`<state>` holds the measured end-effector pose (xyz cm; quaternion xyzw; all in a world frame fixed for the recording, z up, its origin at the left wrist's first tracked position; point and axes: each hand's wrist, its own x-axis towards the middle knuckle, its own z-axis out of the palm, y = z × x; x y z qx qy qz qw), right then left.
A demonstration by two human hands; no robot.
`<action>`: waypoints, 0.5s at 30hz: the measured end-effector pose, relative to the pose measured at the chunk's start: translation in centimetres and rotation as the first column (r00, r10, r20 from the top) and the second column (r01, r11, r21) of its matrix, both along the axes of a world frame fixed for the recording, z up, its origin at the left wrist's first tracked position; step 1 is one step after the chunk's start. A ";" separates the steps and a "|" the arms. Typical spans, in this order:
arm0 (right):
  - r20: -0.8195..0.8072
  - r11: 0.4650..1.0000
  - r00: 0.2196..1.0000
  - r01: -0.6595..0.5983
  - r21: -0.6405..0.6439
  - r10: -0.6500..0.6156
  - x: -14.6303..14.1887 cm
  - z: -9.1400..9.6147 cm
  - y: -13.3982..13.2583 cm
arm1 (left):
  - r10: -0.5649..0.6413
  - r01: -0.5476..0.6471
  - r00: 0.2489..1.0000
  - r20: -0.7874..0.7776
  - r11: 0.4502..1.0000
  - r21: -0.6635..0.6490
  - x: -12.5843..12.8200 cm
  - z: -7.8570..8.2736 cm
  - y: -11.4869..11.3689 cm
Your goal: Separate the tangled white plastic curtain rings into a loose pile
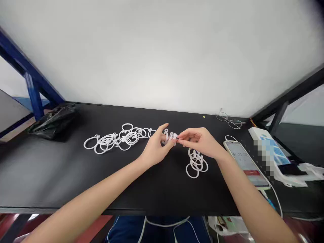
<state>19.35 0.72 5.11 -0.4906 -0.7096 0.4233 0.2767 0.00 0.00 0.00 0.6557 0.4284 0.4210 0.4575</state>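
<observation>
My left hand is closed around several white plastic curtain rings, their small eyelets poking up between thumb and fingers. The fingertips of my right hand are pinched together against the near end of this bunch; a tiny dark spot shows there, but what they grip is too small to make out. To the left of my left hand, a loose heap of white curtain rings spreads over the black table. A smaller cluster of the same rings lies just below my right hand.
A phone with a lit screen and a white cable lies beside my right forearm. Farther right is a white and blue box. Eyeglasses rest near the wall, and a black plastic bag sits at the back left.
</observation>
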 end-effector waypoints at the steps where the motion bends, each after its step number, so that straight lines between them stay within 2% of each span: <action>1: -0.005 1.000 1.000 -0.007 -0.001 0.007 0.1 0.0 0.0 | -0.019 0.019 1.000 -0.001 1.000 -0.016 0.0 0.1 0.0; 3: -0.013 1.000 1.000 -0.020 -0.004 0.020 0.3 0.1 0.1 | -0.052 0.054 0.998 0.029 0.995 -0.084 0.1 0.2 0.0; 5: -0.019 0.999 0.999 -0.032 -0.013 0.031 0.2 0.1 0.1 | -0.073 0.095 0.991 0.109 0.973 -0.212 0.1 0.5 0.0; 8: -0.028 0.999 0.999 -0.037 -0.021 0.036 0.2 0.2 0.1 | -0.055 0.173 0.958 0.283 0.894 -0.414 0.1 0.8 0.0; 10: -0.012 1.000 1.000 -0.015 -0.002 0.015 0.7 0.4 0.3 | -0.011 0.201 0.929 0.370 0.854 -0.480 0.0 0.9 0.1; 13: 0.136 0.999 0.990 0.033 0.032 -0.037 2.3 0.9 0.7 | 0.066 0.206 0.890 0.451 0.823 -0.529 -0.2 0.9 0.3; 15: 0.350 1.000 0.937 0.004 -0.020 0.004 3.6 1.2 1.0 | 0.097 0.213 0.870 0.483 0.810 -0.546 -0.2 0.9 0.4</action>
